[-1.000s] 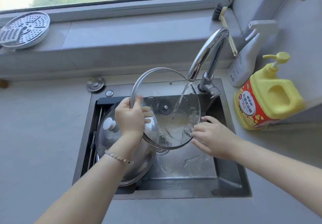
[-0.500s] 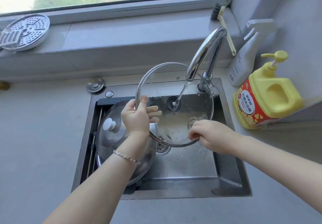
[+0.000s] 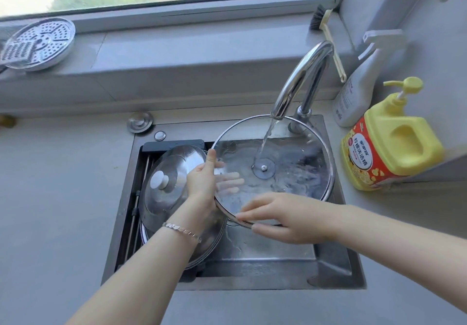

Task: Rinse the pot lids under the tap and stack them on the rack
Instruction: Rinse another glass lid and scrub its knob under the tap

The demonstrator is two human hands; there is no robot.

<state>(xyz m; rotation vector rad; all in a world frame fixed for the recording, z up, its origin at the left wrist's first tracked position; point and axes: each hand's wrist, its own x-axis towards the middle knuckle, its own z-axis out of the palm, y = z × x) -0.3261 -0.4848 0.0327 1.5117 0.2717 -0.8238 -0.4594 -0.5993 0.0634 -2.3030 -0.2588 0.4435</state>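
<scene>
A glass pot lid (image 3: 290,173) with a metal rim is held nearly flat over the sink, its underside up, and water from the chrome tap (image 3: 300,77) lands near its centre. My left hand (image 3: 204,180) grips the lid's left rim, fingers showing through the glass. My right hand (image 3: 285,218) pinches the near rim. A steel lid (image 3: 171,185) with a white knob leans on other lids on the rack (image 3: 136,198) at the sink's left side.
The dark sink (image 3: 252,261) is set in a grey counter. A yellow soap bottle (image 3: 394,145) and a white spray bottle (image 3: 358,87) stand at the right. A perforated steamer plate (image 3: 40,41) and a brush (image 3: 326,34) lie on the window sill.
The glass lid has tipped from leaning upright to nearly flat and moved right under the stream. My right hand slid from the lid's lower right edge to its near rim.
</scene>
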